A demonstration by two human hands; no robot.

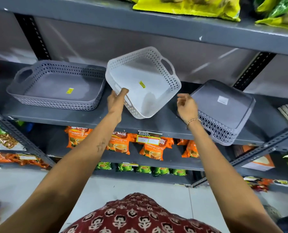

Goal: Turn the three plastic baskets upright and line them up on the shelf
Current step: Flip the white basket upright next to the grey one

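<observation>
Down at the bottom edge, we have our red patterned top (136,216), and both bare forearms reach up from it toward the grey shelf (165,122).

Our left hand (117,100) is curled shut on the near rim of the white basket (145,84), fingers folded over the edge and thumb against the outside wall. That basket is tipped steeply, its open side turned toward us, a yellow sticker (141,84) showing on its floor and only its lower corner down by the shelf's front lip.

Our right hand (187,106) hovers just beside the white basket, fingers loosely spread and bent, gripping nothing, with a beaded bracelet (194,121) at the wrist.

Right of that hand, the upside-down grey basket (223,113) lies bottom up, skewed, one corner hanging past the shelf edge.

Off to the left, the upright grey basket (55,84) sits flat on the shelf, mouth up, close beside the white one.

Under the shelf, orange tea packets (118,142) hang in a row. Way up top, yellow snack bags (187,5) crowd the upper shelf (89,19).
</observation>
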